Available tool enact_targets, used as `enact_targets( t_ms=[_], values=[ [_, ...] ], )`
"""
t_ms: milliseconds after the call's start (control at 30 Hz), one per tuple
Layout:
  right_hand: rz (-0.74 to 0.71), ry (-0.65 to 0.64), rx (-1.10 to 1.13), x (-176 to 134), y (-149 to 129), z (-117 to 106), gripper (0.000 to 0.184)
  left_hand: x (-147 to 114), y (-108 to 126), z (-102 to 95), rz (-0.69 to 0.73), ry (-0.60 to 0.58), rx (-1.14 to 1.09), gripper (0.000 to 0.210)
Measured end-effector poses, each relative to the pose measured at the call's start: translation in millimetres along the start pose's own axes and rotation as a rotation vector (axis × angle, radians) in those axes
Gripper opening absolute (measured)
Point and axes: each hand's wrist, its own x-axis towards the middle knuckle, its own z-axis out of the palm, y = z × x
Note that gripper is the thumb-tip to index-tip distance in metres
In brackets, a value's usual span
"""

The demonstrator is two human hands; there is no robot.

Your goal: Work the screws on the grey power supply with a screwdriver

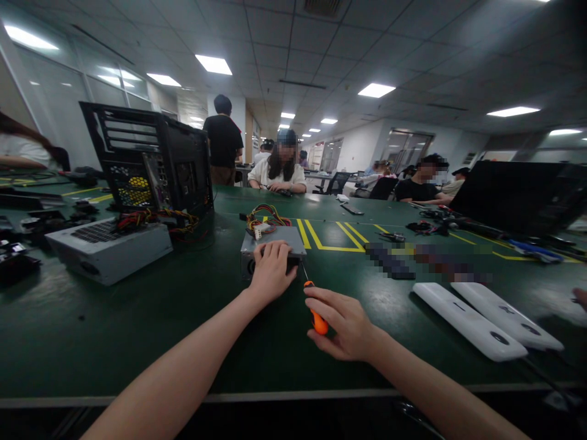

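A grey computer power supply point(293, 235) sits on the green table in front of me, its bundle of coloured cables point(270, 214) lying at its back. My left hand point(272, 269) is over the near side, fingers curled on its top edge and holding it. In my right hand point(342, 321) is a screwdriver point(318, 322) with an orange handle. Its thin shaft points up and away, with the tip close to the power supply's right near corner; whether it touches there I cannot tell. The near face is partly hidden by my left hand.
To the left stand a second power supply point(110, 247) and an open black computer case point(186, 159). Two white devices point(470, 321) lie at the right, beyond them a dark monitor point(518, 195). Loose parts and tools are scattered about. A person point(279, 171) sits across the table.
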Motion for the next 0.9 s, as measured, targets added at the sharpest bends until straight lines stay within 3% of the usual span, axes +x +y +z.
enact_targets(
  t_ms=[167, 300, 400, 533, 700, 800, 900],
  values=[
    [-0.042, 0.014, -0.049, 1.6, -0.2, 1.1, 0.027, -0.2, 0.3, 0.2, 0.008, 0.015, -0.004, 0.031],
    [0.005, 0.059, -0.024, -2.0, 2.2, 5.1, 0.029, -0.1, 0.8, 1.3, -0.004, 0.020, 0.000, 0.031],
    [0.028, 0.019, 0.026, -1.4, 1.5, 2.9, 0.034, 0.3, 1.3, 1.9, -0.009, 0.023, 0.007, 0.030],
    [-0.049, -0.038, -0.010, 1.6, 0.1, -0.4, 0.032, 0.6, 1.5, 1.5, -0.008, 0.028, 0.006, 0.029],
    [0.025, 0.068, 0.014, -2.3, 3.1, 1.9, 0.019, 0.3, 1.7, 0.6, -0.016, 0.032, -0.003, 0.028],
    [0.067, 0.065, 0.076, -3.8, 4.1, 1.4, 0.024, 0.4, 2.1, 0.5, -0.019, 0.037, -0.005, 0.029],
    [-0.001, -0.003, 0.066, -2.0, 3.6, -0.6, 0.032, 0.7, 2.3, 0.5, -0.019, 0.037, -0.001, 0.029]
  ],
)
